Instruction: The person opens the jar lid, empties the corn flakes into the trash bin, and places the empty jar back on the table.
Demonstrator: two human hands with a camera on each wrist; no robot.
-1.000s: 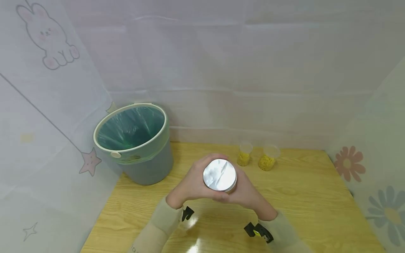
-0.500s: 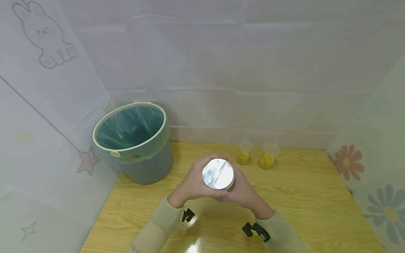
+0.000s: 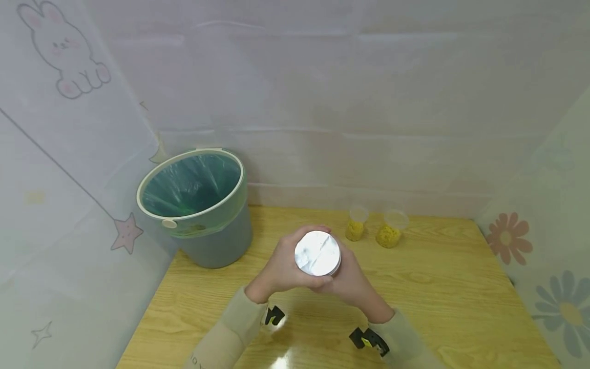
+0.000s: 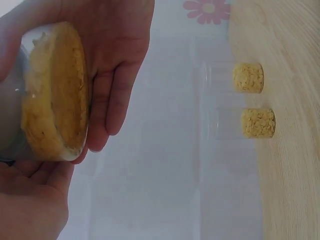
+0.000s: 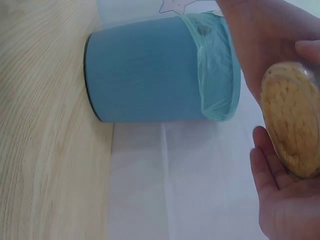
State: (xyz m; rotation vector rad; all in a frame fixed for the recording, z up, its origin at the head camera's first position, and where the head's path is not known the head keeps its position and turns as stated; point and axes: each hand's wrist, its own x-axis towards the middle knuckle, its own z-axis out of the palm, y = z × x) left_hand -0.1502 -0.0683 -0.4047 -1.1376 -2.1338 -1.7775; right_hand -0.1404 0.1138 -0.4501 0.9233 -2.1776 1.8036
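Observation:
Both hands hold a clear jar with a flat silver top [image 3: 317, 253] above the table. My left hand [image 3: 287, 264] wraps its left side, thumb along the near side. From the other side my right hand [image 3: 349, 277] grips it, the two hands meeting at the near edge. In the left wrist view, yellow, crumbly-looking pieces fill the bottom of the jar [image 4: 42, 100]. The right wrist view shows the jar's yellow base [image 5: 291, 120] from below, well clear of the table.
A blue-grey bin [image 3: 214, 248] with a green liner stands at the back left of the wooden table [image 3: 442, 297]. Two small clear cups, a left cup [image 3: 355, 230] and a right cup [image 3: 388, 236], hold yellow pieces at the back. A pale wall sheet [image 3: 322, 102] hangs behind.
The jar and both hands have shifted very slightly left. The right forearm has drawn in a little to the left. The grip looks the same.

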